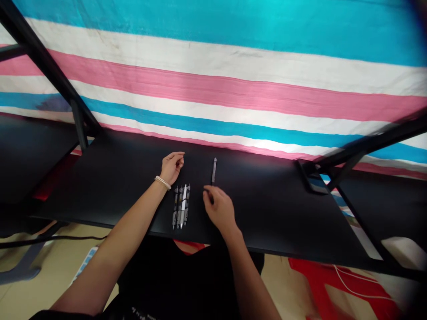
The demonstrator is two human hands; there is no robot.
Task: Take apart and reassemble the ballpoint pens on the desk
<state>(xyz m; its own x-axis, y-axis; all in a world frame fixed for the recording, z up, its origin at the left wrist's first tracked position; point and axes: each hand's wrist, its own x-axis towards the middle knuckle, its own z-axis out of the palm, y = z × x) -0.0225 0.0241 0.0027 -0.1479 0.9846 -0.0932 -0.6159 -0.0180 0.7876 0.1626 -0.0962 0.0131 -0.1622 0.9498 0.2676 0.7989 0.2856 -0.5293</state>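
in the head view, the person's right hand (218,209) lies released, fingers loosely curled, just beside the lower end of a lone slim grey retractable pen (214,171) on a matte black desktop (267,213); whether they touch it cannot be told. the empty, relaxed left hand (171,168), wearing a white beaded bracelet (163,182), rests just beyond a tight side-by-side row of four black-and-white plastic clicker pens (180,206).

Black tabletop (276,213), pens on surface.
Retractable pens (180,206) lying side by side; single pen (214,171) lying apart, to their right.
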